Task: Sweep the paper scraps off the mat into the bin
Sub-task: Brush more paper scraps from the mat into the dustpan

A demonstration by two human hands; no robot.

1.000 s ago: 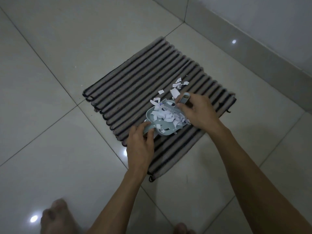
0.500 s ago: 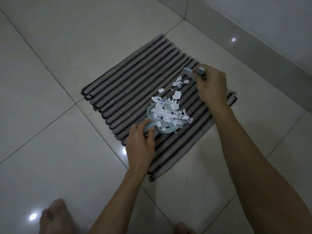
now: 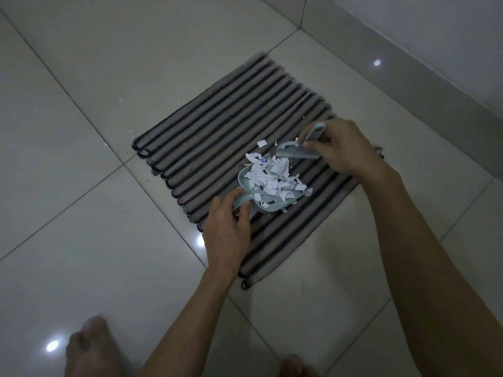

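A grey mat with black stripes [image 3: 217, 131] lies on the tiled floor. On its near right part sits a small pale-blue dustpan [image 3: 265, 204], heaped with white paper scraps [image 3: 272, 178]. My left hand [image 3: 227, 229] grips the dustpan's handle. My right hand [image 3: 343, 149] holds a small pale-blue brush [image 3: 298, 151], its head on the mat just beyond the pan's mouth. One loose scrap [image 3: 262, 143] lies on the mat left of the brush. No bin is in view.
Glossy white floor tiles [image 3: 109, 77] surround the mat. A wall with a grey skirting [image 3: 408, 85] runs along the right and back. My bare feet [image 3: 87, 346] are at the bottom edge.
My right hand went out to the mat's far right side with the brush, then came back toward the pan, pulling the scattered scraps in. The left hand and dustpan stayed put.
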